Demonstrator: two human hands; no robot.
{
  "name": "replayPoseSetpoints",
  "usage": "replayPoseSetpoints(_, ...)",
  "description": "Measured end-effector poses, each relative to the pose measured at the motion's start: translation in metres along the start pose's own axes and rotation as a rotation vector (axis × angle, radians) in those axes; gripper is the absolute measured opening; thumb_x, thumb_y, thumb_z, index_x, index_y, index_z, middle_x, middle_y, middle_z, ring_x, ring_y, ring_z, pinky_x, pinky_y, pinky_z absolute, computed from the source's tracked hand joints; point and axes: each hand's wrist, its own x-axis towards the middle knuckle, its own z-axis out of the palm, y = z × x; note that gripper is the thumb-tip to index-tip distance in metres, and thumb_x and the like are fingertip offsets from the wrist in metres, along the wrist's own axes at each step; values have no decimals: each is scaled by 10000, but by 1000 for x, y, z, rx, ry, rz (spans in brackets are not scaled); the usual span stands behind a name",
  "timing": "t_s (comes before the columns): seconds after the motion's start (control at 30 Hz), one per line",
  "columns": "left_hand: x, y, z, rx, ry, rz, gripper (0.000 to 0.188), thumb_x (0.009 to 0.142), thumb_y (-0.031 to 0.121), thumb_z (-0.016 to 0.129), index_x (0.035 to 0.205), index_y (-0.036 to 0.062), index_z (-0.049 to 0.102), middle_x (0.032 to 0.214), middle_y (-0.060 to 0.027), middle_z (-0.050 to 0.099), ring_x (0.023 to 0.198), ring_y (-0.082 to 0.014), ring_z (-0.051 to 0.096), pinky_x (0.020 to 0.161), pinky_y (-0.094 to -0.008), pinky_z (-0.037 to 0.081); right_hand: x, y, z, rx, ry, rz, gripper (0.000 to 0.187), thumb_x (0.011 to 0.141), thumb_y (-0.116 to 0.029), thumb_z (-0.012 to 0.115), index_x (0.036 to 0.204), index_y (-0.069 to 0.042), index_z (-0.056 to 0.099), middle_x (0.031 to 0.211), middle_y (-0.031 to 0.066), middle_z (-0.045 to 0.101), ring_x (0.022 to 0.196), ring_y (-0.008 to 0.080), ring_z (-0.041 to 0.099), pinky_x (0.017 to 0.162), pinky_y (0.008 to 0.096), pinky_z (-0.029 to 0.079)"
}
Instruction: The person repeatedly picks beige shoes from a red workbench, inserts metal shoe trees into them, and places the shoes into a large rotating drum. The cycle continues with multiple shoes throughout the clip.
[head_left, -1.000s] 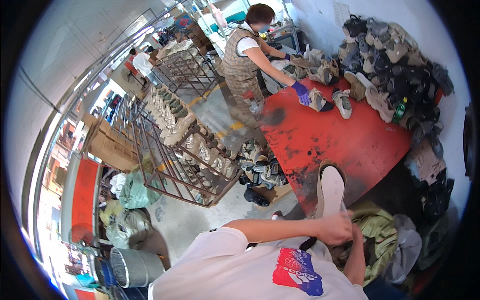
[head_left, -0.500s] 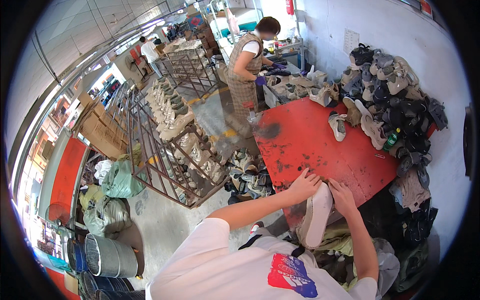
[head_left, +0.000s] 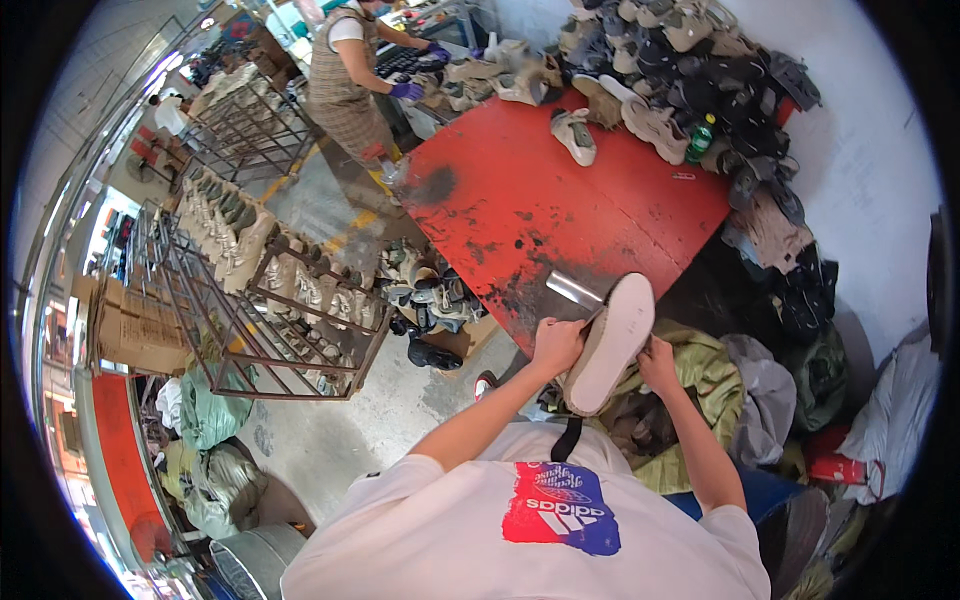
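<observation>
A beige shoe (head_left: 612,345) is held sole-out in front of my chest, tilted, with its pale outsole facing up at me. My left hand (head_left: 558,347) is closed on the shoe's left side, its fingertips partly hidden behind it. On the other edge, my right hand (head_left: 657,365) grips the shoe with curled fingers. Just beyond the shoe, a shiny flat metal piece (head_left: 573,289) shows at the near part of the red table (head_left: 600,220); its lower end passes behind the shoe.
A heap of shoes (head_left: 690,60) covers the table's far right, with a green bottle (head_left: 701,138) and a single shoe (head_left: 574,136) near it. A co-worker (head_left: 350,80) in purple gloves stands far left. Metal racks (head_left: 300,340) of shoes stand left; sacks (head_left: 700,385) lie close right.
The shoe has come nearer my body and tilted over to the right. My hands have moved from its far end down to its sides. The view has turned, and the metal piece now shows.
</observation>
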Motion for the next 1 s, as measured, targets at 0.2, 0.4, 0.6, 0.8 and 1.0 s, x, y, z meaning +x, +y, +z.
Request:
replayPoseSetpoints(0.2,11,11,11,-583,-248,1,349,978,248,552,1258,96,694,1032,-164,742,988,-263,700,889,-378,526,-71,34,22,92,139,239,256,977,-136,551,1125,64,605,954,183,690,876,253,650,790,400,496)
replayPoseSetpoints(0.4,-26,27,-6,-1347,-307,-187,796,996,316,639,1635,168,188,1485,-92,460,1210,-206,555,1057,-351,431,-58,-25,83,916,189,361,613,1079,-389,383,1572,-47,260,1550,142,377,1302,254,480,1069,349,391)
replayPoseSetpoints(0.6,-16,18,-76,-1766,-354,-314,785,977,478,640,1551,72,292,1426,-138,533,1282,-270,568,1058,-433,490,-38,-128,-4,617,129,-107,928,929,-476,681,1630,-114,192,1543,92,426,1318,224,494,1073,377,414)
replayPoseSetpoints(0.8,41,37,-76,-1841,-145,-397,754,1002,528,576,1520,19,370,1433,-130,543,1284,-246,557,1092,-433,445,11,-91,-1,918,10,116,983,832,-285,830,1603,-115,246,1424,127,501,1243,249,540,992,427,488)
replayPoseSetpoints(1.0,47,26,-50,-1186,-239,-470,660,1034,447,562,1551,73,392,1455,-43,540,1259,-185,519,1051,-376,394,110,-71,-10,798,79,339,726,935,-341,706,1538,-65,411,1282,176,646,1084,279,692,880,471,579)
